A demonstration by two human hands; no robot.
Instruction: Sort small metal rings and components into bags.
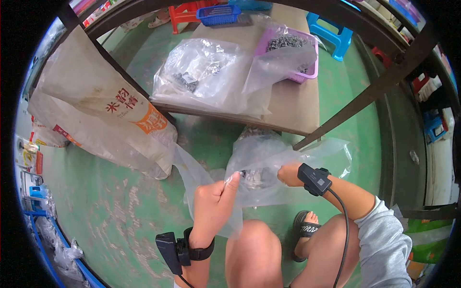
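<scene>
Head view: your left hand (214,204) is clamped on the film of a clear plastic bag (261,156), thumb pressed down on it. Your right hand (289,174) is curled closed around the film on the other side; its fingertips are hidden from you. The bag, with small grey pieces inside, is low down over the green floor (96,201), just in front of the counter's (297,105) near edge, toward its near right corner. On the counter, a second clear bag (206,57) with dark pieces lies along the left edge. A purple basket (311,72) of dark pieces stands by the right edge; a blue basket (218,16) sits near the far edge. A white sack (96,110) stands on the floor beyond the left edge.
</scene>
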